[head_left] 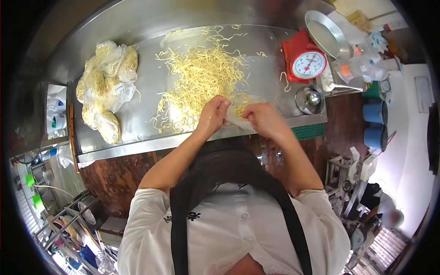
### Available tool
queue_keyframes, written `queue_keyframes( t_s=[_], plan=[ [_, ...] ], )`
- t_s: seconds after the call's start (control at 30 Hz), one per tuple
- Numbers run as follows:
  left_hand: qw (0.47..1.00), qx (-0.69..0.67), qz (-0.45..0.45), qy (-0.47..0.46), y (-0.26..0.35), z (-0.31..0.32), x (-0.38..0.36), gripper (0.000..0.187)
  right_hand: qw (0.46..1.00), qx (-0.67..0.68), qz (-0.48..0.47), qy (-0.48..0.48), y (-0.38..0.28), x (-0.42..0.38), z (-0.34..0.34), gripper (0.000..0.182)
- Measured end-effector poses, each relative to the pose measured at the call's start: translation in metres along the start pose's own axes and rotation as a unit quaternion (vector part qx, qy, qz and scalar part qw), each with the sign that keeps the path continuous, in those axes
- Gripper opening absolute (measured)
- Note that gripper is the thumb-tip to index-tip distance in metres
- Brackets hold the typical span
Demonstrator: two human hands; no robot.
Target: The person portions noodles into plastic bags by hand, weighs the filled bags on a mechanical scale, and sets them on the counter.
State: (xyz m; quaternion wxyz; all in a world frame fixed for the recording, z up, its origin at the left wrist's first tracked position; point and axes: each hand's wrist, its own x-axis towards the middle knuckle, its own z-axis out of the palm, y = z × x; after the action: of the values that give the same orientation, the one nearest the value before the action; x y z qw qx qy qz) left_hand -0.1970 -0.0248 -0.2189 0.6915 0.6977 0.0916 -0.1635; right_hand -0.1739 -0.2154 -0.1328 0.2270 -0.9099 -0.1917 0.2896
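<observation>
At frame centre, the left hand (pixel 211 115) and right hand (pixel 262 118) both pinch a clear plastic bag (pixel 237 114) above loose noodles (pixel 199 80) on the steel surface (pixel 137 119).

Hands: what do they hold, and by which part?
Both the left hand and the right hand hold a clear plastic bag by its top edge.

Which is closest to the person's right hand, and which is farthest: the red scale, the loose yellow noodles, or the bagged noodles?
From the right hand:
1. Loose yellow noodle pile, just left of it on the steel counter.
2. Red kitchen scale with white dial, up to the right.
3. Clear plastic bags of noodles, far left end of the counter.
</observation>
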Motion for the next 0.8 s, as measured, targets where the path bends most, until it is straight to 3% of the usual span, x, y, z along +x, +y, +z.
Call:
queue_keyframes(
  t_s=[0.07, 0.17, 0.27, 0.37, 0.47, 0.53, 0.6, 0.67, 0.7, 0.73, 0.77, 0.8],
  plan=[
    [1.0, -0.015, 0.017, -0.002, 0.009, 0.007, -0.003, 0.023, 0.988, -0.036, 0.04, 0.147, 0.064, 0.052, 0.085, 0.027],
    [0.999, 0.002, 0.039, -0.005, 0.012, 0.015, -0.001, 0.023, 0.992, -0.048, 0.036, 0.108, 0.105, 0.084, 0.107, 0.027],
    [0.999, -0.025, 0.025, -0.013, 0.007, 0.02, -0.001, 0.023, 0.981, 0.044, -0.032, 0.185, 0.119, 0.077, 0.101, 0.029],
    [0.999, -0.04, 0.009, -0.014, 0.007, 0.021, -0.006, 0.023, 0.996, -0.043, 0.062, -0.054, 0.086, 0.055, 0.051, 0.029],
    [0.997, -0.073, 0.019, -0.02, 0.0, 0.018, -0.005, 0.024, 0.982, 0.115, -0.079, 0.124, 0.054, 0.009, 0.007, 0.027],
    [0.997, -0.069, 0.022, -0.004, 0.009, 0.017, -0.005, 0.025, 0.888, 0.387, -0.156, 0.192, 0.025, -0.015, -0.027, 0.025],
    [0.997, -0.076, 0.022, -0.002, 0.01, 0.017, -0.003, 0.025, 0.754, 0.5, -0.353, 0.238, -0.01, -0.01, -0.061, 0.026],
    [0.995, -0.094, 0.02, -0.01, 0.005, 0.019, 0.002, 0.022, 0.656, 0.582, -0.439, 0.193, -0.046, -0.004, -0.107, 0.022],
    [0.997, -0.077, 0.02, -0.009, 0.001, 0.021, 0.002, 0.023, 0.676, 0.577, -0.385, 0.25, -0.065, -0.007, -0.128, 0.025],
    [0.998, -0.059, 0.019, -0.009, -0.003, 0.023, 0.003, 0.023, 0.813, 0.253, -0.369, 0.371, -0.093, -0.018, -0.153, 0.025],
    [0.999, -0.04, 0.019, -0.008, -0.006, 0.024, 0.004, 0.023, 0.803, -0.081, -0.306, 0.506, -0.122, -0.029, -0.179, 0.027],
    [0.999, -0.012, 0.021, -0.022, -0.01, 0.023, 0.004, 0.023, 0.789, 0.057, -0.366, 0.49, -0.147, -0.027, -0.197, 0.024]
  ],
)
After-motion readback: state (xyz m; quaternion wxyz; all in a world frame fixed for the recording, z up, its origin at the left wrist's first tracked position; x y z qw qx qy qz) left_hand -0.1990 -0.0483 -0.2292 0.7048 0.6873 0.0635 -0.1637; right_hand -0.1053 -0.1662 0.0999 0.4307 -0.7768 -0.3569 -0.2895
